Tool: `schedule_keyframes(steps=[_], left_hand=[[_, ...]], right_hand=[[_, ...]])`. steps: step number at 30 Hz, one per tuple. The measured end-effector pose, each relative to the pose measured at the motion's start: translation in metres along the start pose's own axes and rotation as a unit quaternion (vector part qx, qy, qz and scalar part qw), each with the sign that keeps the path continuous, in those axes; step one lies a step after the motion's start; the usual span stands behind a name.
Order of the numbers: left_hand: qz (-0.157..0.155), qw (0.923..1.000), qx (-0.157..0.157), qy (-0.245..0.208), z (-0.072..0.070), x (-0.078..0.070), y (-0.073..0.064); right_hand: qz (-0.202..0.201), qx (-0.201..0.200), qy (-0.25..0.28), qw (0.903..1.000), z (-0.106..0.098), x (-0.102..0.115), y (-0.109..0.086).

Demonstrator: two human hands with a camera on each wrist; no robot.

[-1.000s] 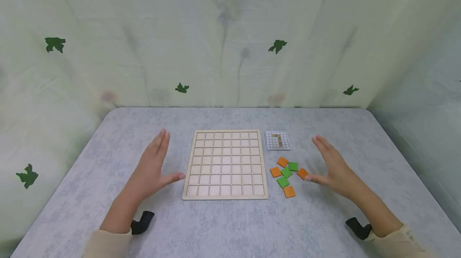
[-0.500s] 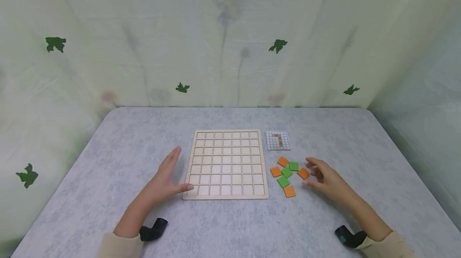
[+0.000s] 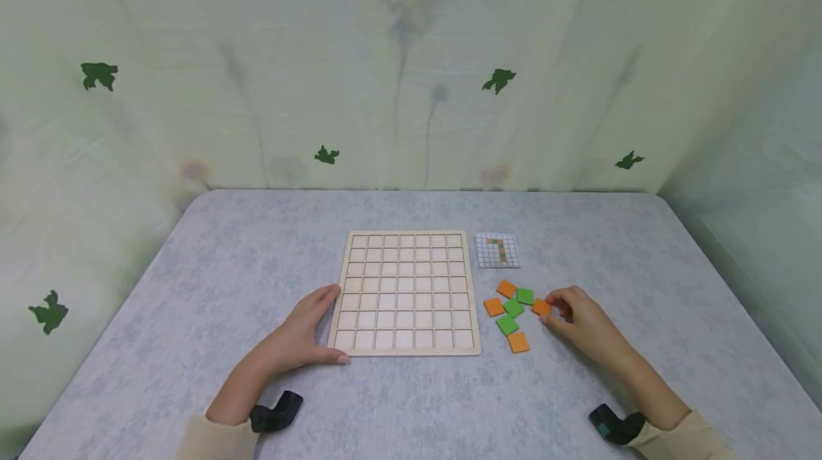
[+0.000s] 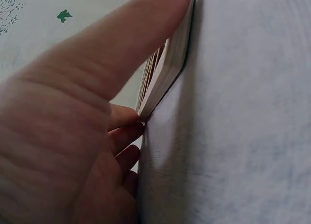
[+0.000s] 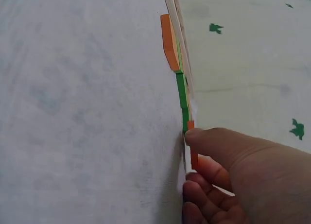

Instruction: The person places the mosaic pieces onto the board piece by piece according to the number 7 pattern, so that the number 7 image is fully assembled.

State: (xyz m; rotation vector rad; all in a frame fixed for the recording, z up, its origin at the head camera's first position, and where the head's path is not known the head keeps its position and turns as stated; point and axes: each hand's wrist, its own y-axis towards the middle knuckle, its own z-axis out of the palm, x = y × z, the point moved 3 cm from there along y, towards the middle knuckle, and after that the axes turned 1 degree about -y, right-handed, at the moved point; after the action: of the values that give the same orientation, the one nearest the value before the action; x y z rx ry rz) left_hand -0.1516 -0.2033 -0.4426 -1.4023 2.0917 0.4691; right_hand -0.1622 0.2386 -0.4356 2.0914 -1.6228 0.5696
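Nearest the person, on the worktop [image 3: 411,403], the left hand [image 3: 292,346] holds the grid board [image 3: 404,301] by its near left corner, thumb along the near edge and fingers against the left edge; light sideways pressure there should be enough to stop it sliding. To the right of the board, the nearest loose orange tile [image 3: 518,342] lies by itself. Past it, the right hand [image 3: 587,328] pinches another, the held orange tile [image 3: 540,307], between thumb and finger at the right side of the scattered pieces; whether it clears the worktop I cannot tell. So thin a piece probably wants fingertips on its edges only, and a straight lift, since a green tile [image 3: 525,296] lies just beside it and could be nudged. The remaining two orange and two green pieces sit close by to the left. Beyond them is the small pattern card [image 3: 497,250], beside the board's right edge, well away from both hands.
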Motion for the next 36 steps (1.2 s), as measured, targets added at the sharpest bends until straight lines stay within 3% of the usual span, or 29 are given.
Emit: schedule_keyframes(steps=[5, 12, 17, 25, 29, 36], left_hand=[[0.006, 0.9999, -0.004, 0.014, 0.000, -0.002, -0.001], [0.012, 0.9988, -0.013, 0.045, 0.003, -0.001, 0.000], [0.013, 0.9987, -0.015, 0.046, 0.004, 0.000, 0.000], [0.014, 0.9991, -0.013, 0.037, 0.003, 0.001, 0.001], [0.015, 0.9991, -0.020, 0.035, 0.003, 0.001, 0.002], [0.014, 0.9990, -0.024, 0.034, 0.002, -0.001, 0.002]], right_hand=[[0.007, 0.007, 0.027, 0.9996, -0.009, 0.012, 0.007], [-0.054, -0.030, 0.046, 0.9970, -0.018, 0.046, 0.033], [-0.085, -0.030, 0.114, 0.9893, -0.012, 0.078, 0.060], [-0.128, -0.012, 0.185, 0.9742, 0.020, 0.123, 0.111], [-0.121, 0.008, 0.206, 0.9710, 0.041, 0.139, 0.132], [-0.074, 0.046, 0.249, 0.9646, 0.078, 0.152, 0.158]])
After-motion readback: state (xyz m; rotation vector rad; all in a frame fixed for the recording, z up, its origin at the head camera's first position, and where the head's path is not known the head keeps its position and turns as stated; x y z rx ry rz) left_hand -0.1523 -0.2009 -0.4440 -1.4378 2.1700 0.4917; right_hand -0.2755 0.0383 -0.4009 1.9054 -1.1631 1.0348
